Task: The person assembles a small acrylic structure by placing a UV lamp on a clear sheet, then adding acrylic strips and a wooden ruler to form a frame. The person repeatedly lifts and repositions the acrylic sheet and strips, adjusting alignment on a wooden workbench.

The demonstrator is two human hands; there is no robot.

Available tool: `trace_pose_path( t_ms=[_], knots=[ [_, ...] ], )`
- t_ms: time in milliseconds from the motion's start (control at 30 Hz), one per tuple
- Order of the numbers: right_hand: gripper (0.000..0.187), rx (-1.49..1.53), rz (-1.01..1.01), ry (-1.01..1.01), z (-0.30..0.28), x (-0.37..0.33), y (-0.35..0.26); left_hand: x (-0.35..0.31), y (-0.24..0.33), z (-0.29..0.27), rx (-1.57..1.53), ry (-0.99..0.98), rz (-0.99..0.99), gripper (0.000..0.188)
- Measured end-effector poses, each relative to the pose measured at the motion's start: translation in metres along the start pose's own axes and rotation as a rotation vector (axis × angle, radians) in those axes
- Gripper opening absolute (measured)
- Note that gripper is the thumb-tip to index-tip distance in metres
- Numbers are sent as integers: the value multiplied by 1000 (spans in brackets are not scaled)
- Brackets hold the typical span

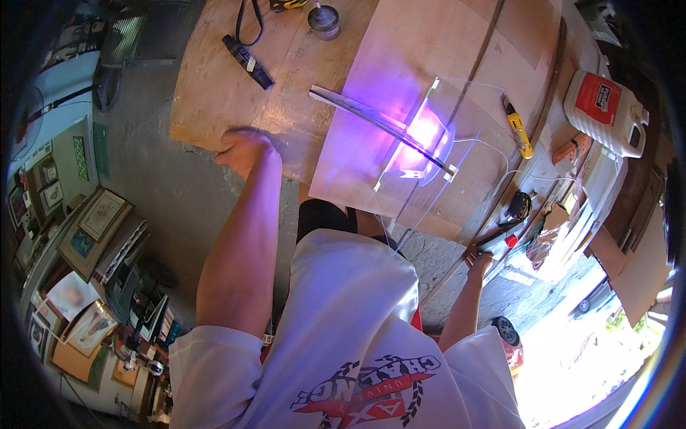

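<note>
My left hand (246, 150) rests at the near left edge of the wooden worktable (207, 118), its visible fingers apart and nothing seen in them. Low on the right, my right hand (480, 260) touches the table's near edge with fingers spread; part of it is in shadow. Between them, a lamp glowing violet-white (426, 129) sits on a clear glass-like sheet (464, 132) with pale corner pieces. A long narrow metal bar (357, 109) lies slantwise across the lit area. Neither hand touches the lamp or the bar.
A yellow utility knife (518, 129) lies right of the sheet, near a white jug with a red label (607, 111). A black strapped tool (246, 63) and a dark round container (324, 23) are at the far left. Framed pictures (93, 225) lean at left.
</note>
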State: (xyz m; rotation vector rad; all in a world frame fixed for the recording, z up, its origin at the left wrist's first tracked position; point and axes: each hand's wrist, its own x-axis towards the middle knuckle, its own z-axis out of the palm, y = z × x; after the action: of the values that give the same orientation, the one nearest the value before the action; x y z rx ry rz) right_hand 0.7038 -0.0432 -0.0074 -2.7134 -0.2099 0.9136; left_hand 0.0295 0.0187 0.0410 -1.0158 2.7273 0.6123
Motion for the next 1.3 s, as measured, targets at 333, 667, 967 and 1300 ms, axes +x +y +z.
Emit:
trace_pose_path(
  t_ms=[333,667,967,1300],
  knots=[
    [38,23,35,1,1,-2,-4,21,-16,17,168,29,179,49],
    [36,94,-28,42,8,-3,2,15,-11,20,34,100,48,51],
    [27,153,-124,64,16,-5,8,32,-16,34,27,221,96,50],
    [45,169,-194,180,23,-8,12,63,-19,58,21,328,92,49]
  ],
)
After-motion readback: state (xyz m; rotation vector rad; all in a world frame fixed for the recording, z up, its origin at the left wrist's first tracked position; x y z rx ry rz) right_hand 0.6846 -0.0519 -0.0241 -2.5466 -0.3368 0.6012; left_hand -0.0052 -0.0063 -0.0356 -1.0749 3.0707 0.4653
